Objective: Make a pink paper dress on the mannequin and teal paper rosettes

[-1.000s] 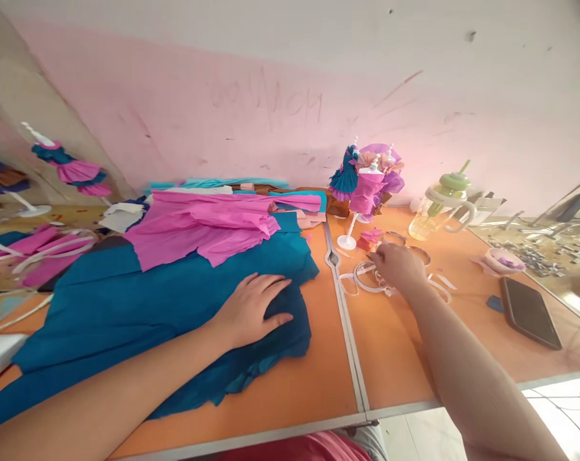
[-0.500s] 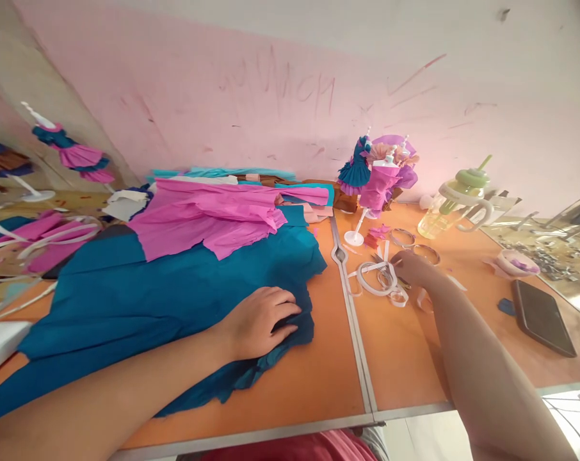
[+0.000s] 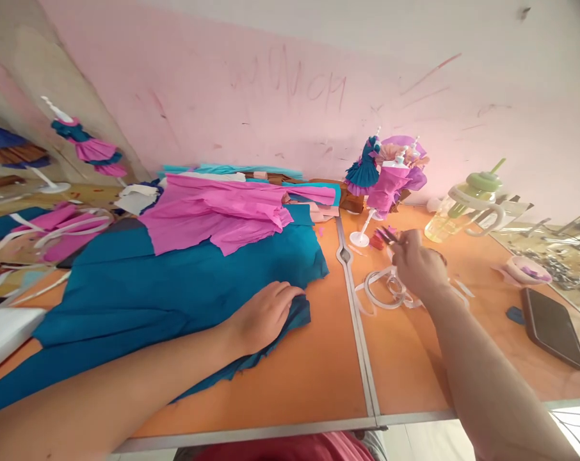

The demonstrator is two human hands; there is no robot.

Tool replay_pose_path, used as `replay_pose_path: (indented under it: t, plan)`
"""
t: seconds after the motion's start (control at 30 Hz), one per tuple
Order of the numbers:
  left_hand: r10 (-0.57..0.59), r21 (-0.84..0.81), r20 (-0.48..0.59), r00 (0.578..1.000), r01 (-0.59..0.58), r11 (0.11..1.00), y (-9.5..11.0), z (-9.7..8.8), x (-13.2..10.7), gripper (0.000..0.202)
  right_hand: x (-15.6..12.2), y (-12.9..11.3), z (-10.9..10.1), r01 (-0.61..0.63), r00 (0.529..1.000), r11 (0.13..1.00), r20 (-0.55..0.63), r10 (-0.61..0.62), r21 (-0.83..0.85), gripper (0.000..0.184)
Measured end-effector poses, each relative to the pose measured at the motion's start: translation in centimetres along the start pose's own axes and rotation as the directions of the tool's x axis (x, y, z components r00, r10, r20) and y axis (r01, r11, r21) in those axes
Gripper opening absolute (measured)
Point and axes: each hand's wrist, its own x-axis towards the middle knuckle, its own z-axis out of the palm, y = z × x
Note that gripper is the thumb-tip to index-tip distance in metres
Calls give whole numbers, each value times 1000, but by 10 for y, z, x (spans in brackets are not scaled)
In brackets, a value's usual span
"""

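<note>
My left hand grips the right edge of a teal-blue sheet of fabric, its fingers curled over the folded edge. The sheet lies spread over the left half of the orange table. A pink piece of fabric rests on its far part. To the right, my right hand is closed round a pair of scissors, raised over the table with the dark blades pointing left. Its handles are mostly hidden by the fingers. White ribbon and a roll of tape lie just below this hand.
Small dress stands are at the back, near a plastic jug with a green lid. A phone and a small bowl lie at the right. A metal strip divides the table. Folded fabrics lie along the wall.
My right hand has lifted the scissors from among the ribbons. The left fingers have closed on the blue fabric's edge, folding it. The view has shifted slightly.
</note>
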Motion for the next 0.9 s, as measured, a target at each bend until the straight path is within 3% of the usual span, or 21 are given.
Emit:
replay_pose_path:
  t: [0.03, 0.07, 0.1, 0.13, 0.17, 0.2, 0.23, 0.3, 0.4, 0.47, 0.6, 0.73, 0.83, 0.9]
  plan:
    - [-52, -59, -21, 998, 51, 997, -1, 2, 1, 26, -11, -15, 0, 23, 1000, 980, 10, -25, 199, 33]
    - [-102, -109, -35, 994, 98, 989, -1, 3, 2, 21, -23, -30, 2, 18, 988, 917, 133, -77, 399, 34]
    - [-135, -145, -38, 990, 128, 981, -1, 3, 3, 17, -35, -44, 7, -55, 944, 830, 299, -138, 556, 33]
    - [-145, -162, -36, 989, 137, 977, 0, 3, 4, 17, -46, -57, 13, -178, 846, 732, 482, -228, 658, 31]
    - [-134, -161, -36, 990, 126, 979, 1, 1, 4, 16, -56, -68, 20, -353, 715, 633, 635, -293, 689, 27]
    - [-106, -147, -36, 994, 100, 984, 3, -1, 4, 15, -65, -77, 28, -508, 603, 549, 729, -324, 664, 24]
    - [-70, -127, -41, 997, 64, 990, 5, -3, 3, 14, -72, -84, 35, -603, 529, 487, 774, -349, 632, 21]
    - [8, -76, -55, 998, -12, 997, 8, -8, 1, 13, -83, -94, 48, -734, 463, 363, 814, -350, 573, 21]
    - [61, -44, -30, 998, -63, 997, 11, -13, 0, 13, -91, -101, 57, -818, 450, 213, 826, -340, 534, 29]
    - [59, -62, 2, 998, -59, 996, 11, -15, 1, 12, -93, -102, 57, -809, 456, 235, 827, -328, 539, 28]
    - [86, -89, 81, 993, -78, 993, 8, -17, 2, 13, -92, -102, 52, -714, 520, 330, 783, -341, 618, 30]
    - [139, -94, 91, 986, -130, 987, 6, -16, 0, 15, -93, -104, 53, -762, 516, 220, 776, -362, 609, 47]
    - [141, -98, 69, 988, -134, 986, 6, -16, -2, 15, -98, -105, 57, -784, 537, 116, 760, -366, 610, 47]
    - [122, -90, 39, 992, -118, 989, 6, -18, -2, 14, -100, -105, 60, -769, 555, 91, 732, -395, 633, 47]
